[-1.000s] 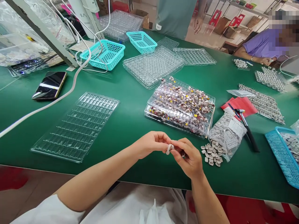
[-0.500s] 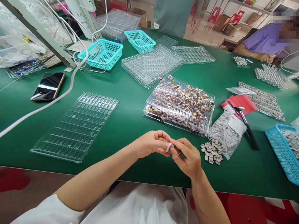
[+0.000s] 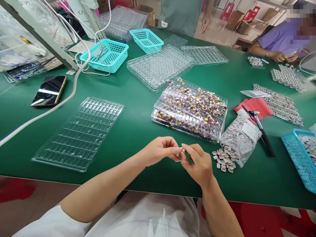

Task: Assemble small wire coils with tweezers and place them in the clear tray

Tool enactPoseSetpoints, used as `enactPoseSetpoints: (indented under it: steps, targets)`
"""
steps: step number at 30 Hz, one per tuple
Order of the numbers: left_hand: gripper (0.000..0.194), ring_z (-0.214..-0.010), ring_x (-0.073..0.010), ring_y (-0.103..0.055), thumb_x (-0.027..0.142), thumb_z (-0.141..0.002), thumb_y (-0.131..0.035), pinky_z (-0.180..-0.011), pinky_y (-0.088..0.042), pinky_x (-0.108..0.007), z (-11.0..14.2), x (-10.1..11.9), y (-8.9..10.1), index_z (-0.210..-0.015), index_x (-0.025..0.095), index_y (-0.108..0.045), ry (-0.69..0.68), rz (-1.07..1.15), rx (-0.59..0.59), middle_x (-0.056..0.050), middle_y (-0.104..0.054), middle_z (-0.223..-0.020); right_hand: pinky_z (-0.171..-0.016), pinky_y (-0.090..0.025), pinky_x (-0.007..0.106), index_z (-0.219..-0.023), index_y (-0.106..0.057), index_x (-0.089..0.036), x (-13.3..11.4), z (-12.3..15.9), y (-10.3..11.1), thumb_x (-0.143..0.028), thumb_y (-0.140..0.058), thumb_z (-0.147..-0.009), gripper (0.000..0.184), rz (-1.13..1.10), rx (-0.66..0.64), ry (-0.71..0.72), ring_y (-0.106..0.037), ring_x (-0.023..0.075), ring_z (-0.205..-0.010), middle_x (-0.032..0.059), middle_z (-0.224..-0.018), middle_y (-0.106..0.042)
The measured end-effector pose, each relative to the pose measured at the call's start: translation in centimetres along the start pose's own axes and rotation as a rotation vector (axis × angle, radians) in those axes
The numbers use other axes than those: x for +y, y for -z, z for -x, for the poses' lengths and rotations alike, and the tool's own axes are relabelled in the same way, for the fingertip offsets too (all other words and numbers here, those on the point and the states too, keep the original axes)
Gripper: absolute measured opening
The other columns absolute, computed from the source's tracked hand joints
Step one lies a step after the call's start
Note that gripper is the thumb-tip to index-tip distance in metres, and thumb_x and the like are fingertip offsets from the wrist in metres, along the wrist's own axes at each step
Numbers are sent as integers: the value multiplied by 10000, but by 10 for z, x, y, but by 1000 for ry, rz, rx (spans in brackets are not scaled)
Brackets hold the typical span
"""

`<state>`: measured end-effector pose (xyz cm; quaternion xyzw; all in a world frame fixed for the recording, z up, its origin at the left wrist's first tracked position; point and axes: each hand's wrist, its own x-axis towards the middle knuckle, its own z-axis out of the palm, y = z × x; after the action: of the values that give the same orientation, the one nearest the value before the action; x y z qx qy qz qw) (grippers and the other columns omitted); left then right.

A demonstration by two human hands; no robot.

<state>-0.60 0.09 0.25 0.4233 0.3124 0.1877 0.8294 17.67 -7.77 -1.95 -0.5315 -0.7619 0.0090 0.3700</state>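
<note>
My left hand (image 3: 160, 151) and my right hand (image 3: 199, 164) meet above the near edge of the green table (image 3: 138, 105). Both pinch a small grey-white part (image 3: 182, 150) between their fingertips, and a thin wire shows just under it. A loose heap of small grey oval parts (image 3: 223, 160) lies just right of my right hand, spilling from a clear bag (image 3: 240, 135). Beyond my hands stands a stack of clear trays filled with wound coils (image 3: 191, 110). An empty clear compartment tray (image 3: 80, 131) lies to the left.
A phone (image 3: 49, 94) and a white cable (image 3: 41, 113) lie at the left. Two teal baskets (image 3: 106, 56) and stacks of empty clear trays (image 3: 160, 65) sit at the back. A blue basket (image 3: 300, 158), a black-handled tool (image 3: 263, 133) and red paper are at the right. Other people stand and sit beyond the table.
The white part between my fingertips has turned and shows less; a thin wire now shows under it. My hands have stayed at the same place.
</note>
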Motion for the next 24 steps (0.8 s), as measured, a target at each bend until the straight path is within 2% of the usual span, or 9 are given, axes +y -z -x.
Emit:
enactPoseSetpoints:
  steps: [5, 12, 17, 24]
  targets:
    - [312, -635, -134, -675, 383, -746, -770, -699, -562, -300, -2, -5, 6, -751, 118, -604, 77, 19, -15, -55, -720, -741, -515, -473, 225, -1161, -596, -215, -2, -1, -1, -144, -595, -847, 322, -2, -25, 10, -628, 131, -643, 57, -830, -661]
    - [251, -574, -128, -667, 317, -751, -765, -628, -558, -255, -4, -4, 11, -765, 90, -660, 214, 207, -135, -61, -699, -705, -529, -474, 225, -1137, -604, -207, -5, -1, -1, -122, -591, -840, 309, -116, -64, -48, -624, 131, -677, 51, -852, -643]
    - [215, -599, -134, -669, 273, -770, -738, -605, -551, -244, -4, -4, 10, -816, 67, -698, 225, 273, -168, -100, -708, -787, -549, -479, 245, -1199, -593, -189, -5, -1, -1, -145, -564, -868, 335, -167, -105, -92, -615, 141, -689, 72, -905, -648]
    - [201, -593, -143, -671, 259, -781, -722, -593, -547, -239, -5, -3, 9, -791, 62, -687, 253, 276, -168, -52, -641, -653, -543, -443, 246, -1126, -605, -183, -9, -1, 0, -174, -543, -912, 223, -259, -113, -128, -560, 128, -650, 58, -861, -632]
